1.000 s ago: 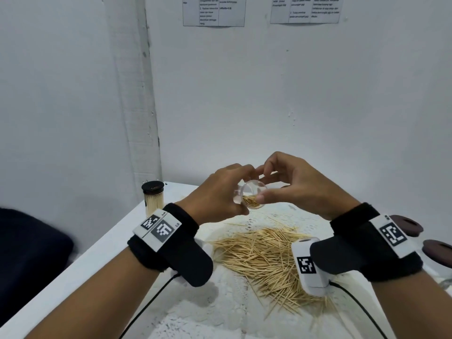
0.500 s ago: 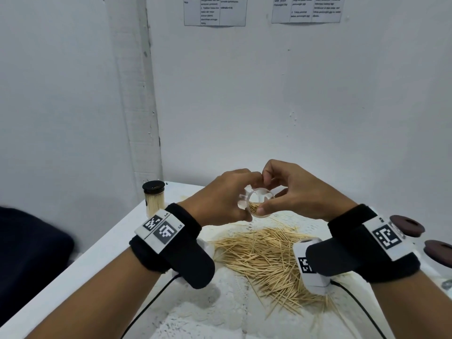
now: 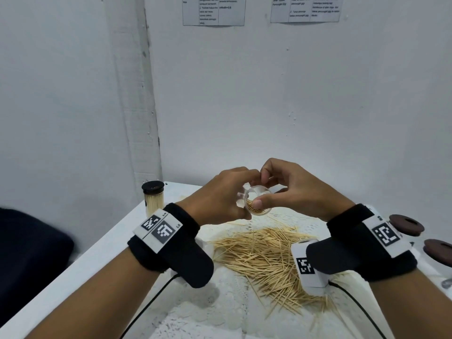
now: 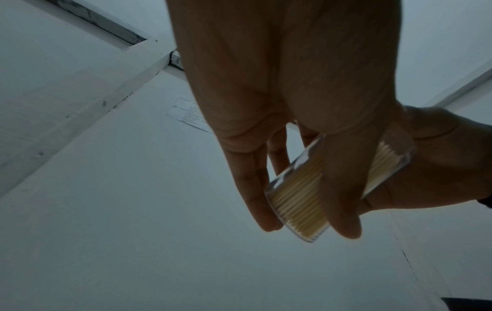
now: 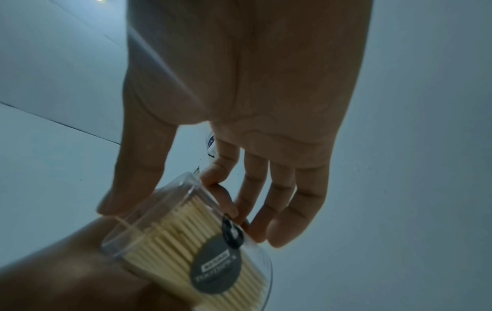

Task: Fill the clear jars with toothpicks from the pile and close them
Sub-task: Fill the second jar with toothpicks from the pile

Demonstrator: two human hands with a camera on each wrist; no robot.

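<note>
Above the table (image 3: pixel 102 243), the left hand (image 3: pixel 215 199) gripped a tilted, part-filled clear jar (image 3: pixel 258 200) as the right hand (image 3: pixel 293 189) pinched its rim; one capped jar (image 3: pixel 153 200) looked done, a large toothpick pile (image 3: pixel 269 255) and two loose lids (image 3: pixel 406 225) remaining.

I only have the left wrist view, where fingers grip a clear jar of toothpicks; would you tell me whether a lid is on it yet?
Observer: No lid. In the head view the clear jar has an open mouth, and the right hand has its thumb at the rim.
Operator: Are loose toothpicks left?
Observer: Yes, a pile lies below the jar.
Operator: Where are the lids?
Observer: Two brown lids sit at the right edge of the table.
</note>
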